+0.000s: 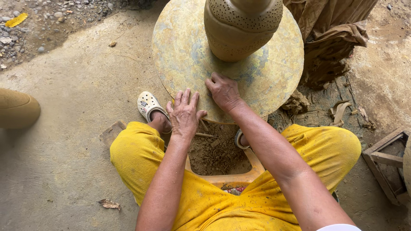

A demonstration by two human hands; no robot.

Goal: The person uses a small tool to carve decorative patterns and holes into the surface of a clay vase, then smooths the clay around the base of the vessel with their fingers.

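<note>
Clay pot [242,28] stands upright on the round wheel disc [188,55], long axis vertical, running up toward my head so I look nearly straight down its side. Mouth is out of the top of the view; I cannot see the rim. Base sits a little past the disc's centre, on the far side from me. Upper shoulder carries a band of small pricked holes, and a fainter dotted band runs lower on the belly. Wall looks leather-firm, my judgement only.

Both hands are on the disc, not the pot. My left hand [185,112] lies flat, fingers spread, palm down on the near edge. My right hand [223,90] is just beside it, palm down, fingers curled slightly onto the face, closer to the pot's foot. Neither grips anything.

Step in hand, as I read it: turning or steadying the disc by its near edge to bring a new face of the pot round. The next move calls for an even push along the rim, so the pot does not rock.

Below the disc: a thin stick [205,135] on the clay scraps [216,154], my yellow trousers [137,158], a pale clog [147,105] on my left foot. Brown cloth [329,34] heaped to the right, wooden frame [387,160] beyond my right knee, another tan pot [17,109] at far left on the concrete floor [68,85].
</note>
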